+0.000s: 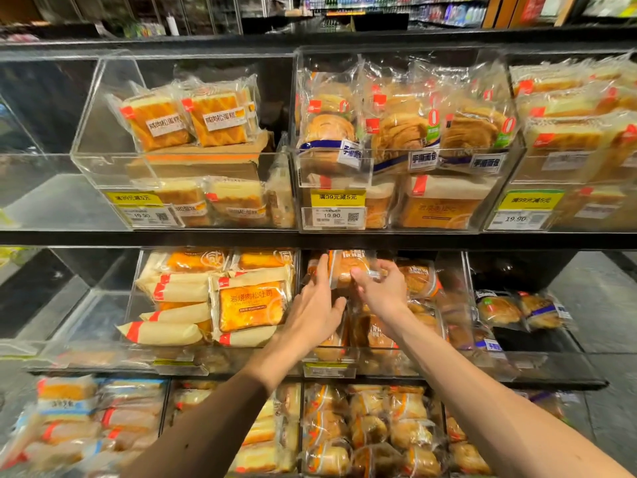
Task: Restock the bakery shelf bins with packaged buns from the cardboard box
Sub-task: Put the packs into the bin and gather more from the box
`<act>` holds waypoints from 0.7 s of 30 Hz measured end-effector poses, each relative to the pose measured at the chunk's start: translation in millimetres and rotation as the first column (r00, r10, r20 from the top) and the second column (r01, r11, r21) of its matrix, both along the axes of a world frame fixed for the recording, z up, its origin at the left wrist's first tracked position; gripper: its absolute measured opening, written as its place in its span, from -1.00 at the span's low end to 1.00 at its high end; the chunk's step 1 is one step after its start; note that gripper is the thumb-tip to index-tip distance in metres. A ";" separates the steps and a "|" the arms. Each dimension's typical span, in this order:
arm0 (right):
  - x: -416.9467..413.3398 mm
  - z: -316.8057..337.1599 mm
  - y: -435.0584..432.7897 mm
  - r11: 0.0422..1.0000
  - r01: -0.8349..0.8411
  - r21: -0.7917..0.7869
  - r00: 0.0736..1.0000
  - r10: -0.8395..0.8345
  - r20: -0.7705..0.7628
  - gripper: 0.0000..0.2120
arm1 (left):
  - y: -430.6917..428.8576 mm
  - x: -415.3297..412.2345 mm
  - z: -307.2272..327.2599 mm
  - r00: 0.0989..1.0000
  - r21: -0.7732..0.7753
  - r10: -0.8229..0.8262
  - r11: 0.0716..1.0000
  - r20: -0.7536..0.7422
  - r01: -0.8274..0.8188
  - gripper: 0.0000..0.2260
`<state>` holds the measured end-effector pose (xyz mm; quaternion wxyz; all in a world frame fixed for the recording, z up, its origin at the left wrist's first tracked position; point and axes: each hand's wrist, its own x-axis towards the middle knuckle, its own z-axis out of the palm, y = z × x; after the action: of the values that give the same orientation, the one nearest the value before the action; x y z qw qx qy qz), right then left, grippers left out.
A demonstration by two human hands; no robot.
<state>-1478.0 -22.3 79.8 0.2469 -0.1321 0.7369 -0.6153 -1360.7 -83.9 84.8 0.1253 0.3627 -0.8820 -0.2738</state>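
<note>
The packaged bun [344, 270] is standing on end between my hands in the clear bin [389, 357], its long axis upright and its top pointing at the shelf above. My left hand [317, 305] is pressing straight fingers along its left side, while my right hand [379, 289] is pinching its right edge.

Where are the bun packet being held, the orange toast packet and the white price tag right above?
bun packet [343, 267], head view, on the bun inside.
orange toast packet [250, 307], head view, middle of label.
white price tag [333, 217], head view, by the printed price.
</note>
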 end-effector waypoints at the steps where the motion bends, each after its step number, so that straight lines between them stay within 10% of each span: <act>1: 1.2 0.8 -4.7 1.000 0.008 0.024 1.000 -0.007 -0.023 -0.52 | 0.2 -0.6 0.0 1.000 -0.063 0.019 0.998 -0.012 -0.020 -0.32; 7: 5.7 5.8 -24.8 0.995 0.047 0.087 0.991 -0.035 -0.131 -0.48 | -6.6 3.9 14.4 0.980 -0.524 0.080 0.851 0.181 0.027 -0.62; 21: 11.0 2.9 -52.8 0.984 0.086 0.157 0.980 -0.055 -0.194 -0.34 | -47.8 -3.3 23.7 0.945 -0.653 0.106 0.746 0.311 0.131 -0.79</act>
<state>-1467.0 -75.1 82.7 0.1640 -0.1426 0.8095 -0.5454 -1364.0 -131.7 108.6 0.0957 0.3285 -0.9317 0.1219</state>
